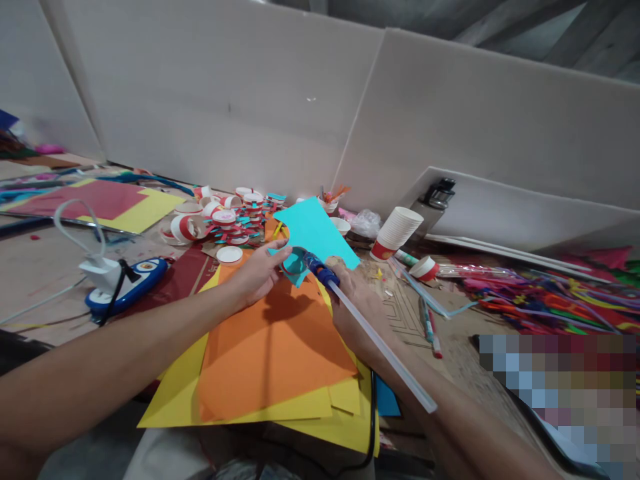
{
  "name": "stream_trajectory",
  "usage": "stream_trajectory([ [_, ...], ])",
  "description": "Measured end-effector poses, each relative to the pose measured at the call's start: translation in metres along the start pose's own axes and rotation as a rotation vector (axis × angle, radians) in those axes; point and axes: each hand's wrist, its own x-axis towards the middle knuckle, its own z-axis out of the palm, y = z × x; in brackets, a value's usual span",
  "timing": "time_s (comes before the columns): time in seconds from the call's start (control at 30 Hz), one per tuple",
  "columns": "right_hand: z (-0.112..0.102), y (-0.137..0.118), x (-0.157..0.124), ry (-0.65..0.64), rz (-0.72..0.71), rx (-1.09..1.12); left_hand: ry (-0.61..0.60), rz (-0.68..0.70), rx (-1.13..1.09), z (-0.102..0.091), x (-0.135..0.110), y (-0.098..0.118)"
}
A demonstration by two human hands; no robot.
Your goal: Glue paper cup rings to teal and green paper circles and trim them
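Note:
My left hand (257, 272) pinches the edge of a turquoise paper sheet (314, 230), holding it up above the table. My right hand (356, 293) is wrapped round a blue hot glue gun (320, 269) with a long clear glue stick (383, 345) sticking out of its back. The gun's nozzle points at a curled turquoise strip (294, 262) at the sheet's lower corner. Beneath both hands lie orange paper (273, 353) and yellow paper (180, 400).
Red-and-white paper cup pieces (225, 220) crowd the back. A stack of paper cups (396, 233) stands at the right, with pens (430, 327) and colourful straws (540, 300) beyond. A blue power strip (125, 283) lies at the left. Red and yellow sheets (107, 203) lie far left.

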Motion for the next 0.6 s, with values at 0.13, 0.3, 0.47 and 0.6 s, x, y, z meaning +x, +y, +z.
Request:
stream_trajectory([
  [0.13, 0.0007, -0.0020, -0.0019, -0.034, 0.034, -0.046, -0.005, 0.083, 0.061, 0.0015, -0.0003, -0.0007],
  [0.3, -0.0005, -0.0054, -0.0042, -0.021, 0.058, -0.047, 0.014, 0.143, 0.119, 0.0021, -0.0009, -0.0009],
  [0.47, -0.0008, -0.0032, -0.0015, 0.004, 0.006, -0.027, -0.038, 0.105, 0.144, 0.0004, -0.0023, -0.0033],
  [0.6, -0.0016, -0.0037, 0.0006, 0.030, -0.035, -0.080, -0.074, 0.066, 0.164, 0.0005, -0.0025, -0.0053],
])
